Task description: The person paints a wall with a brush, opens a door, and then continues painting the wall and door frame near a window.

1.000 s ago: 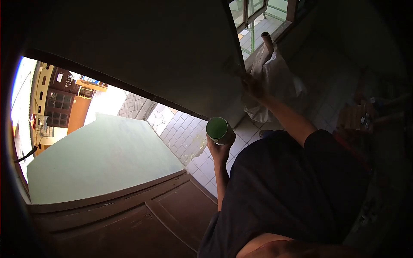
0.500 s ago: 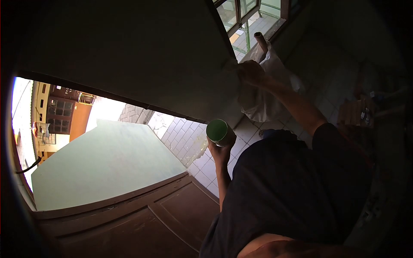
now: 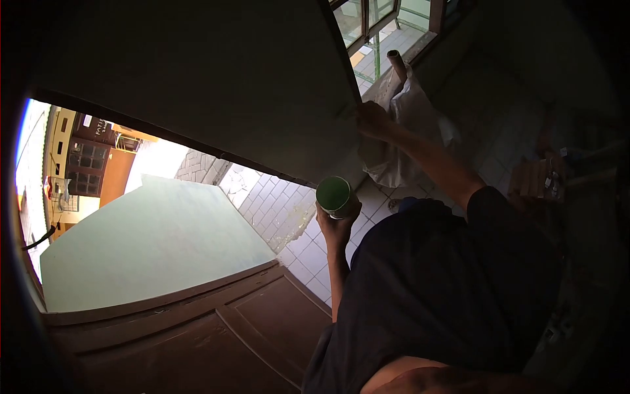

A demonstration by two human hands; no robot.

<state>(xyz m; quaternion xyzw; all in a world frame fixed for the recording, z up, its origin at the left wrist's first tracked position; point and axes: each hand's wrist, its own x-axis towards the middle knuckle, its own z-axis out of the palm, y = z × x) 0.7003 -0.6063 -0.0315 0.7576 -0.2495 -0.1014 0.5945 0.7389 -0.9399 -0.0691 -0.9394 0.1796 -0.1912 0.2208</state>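
My left hand is wrapped round an open-topped can that is green inside, like a paint can, held in front of my body. Up and to the right of it, my right hand is closed against the dark wall, close to the wall's edge beside the window. A faint dark shape lies just left of its fingers, but the shadow hides what they hold. Behind that hand stands a pale plastic sack with a brown roll or tube rising out of it.
A brown panelled door fills the lower left, next to a pale green wall. Through the doorway show paving and an orange building front. An open window is at the top. Stacked reddish blocks sit in shadow on the right.
My right hand has shifted slightly down and left along the wall edge. The can stays in my left hand at nearly the same spot, and the view has tilted a little.
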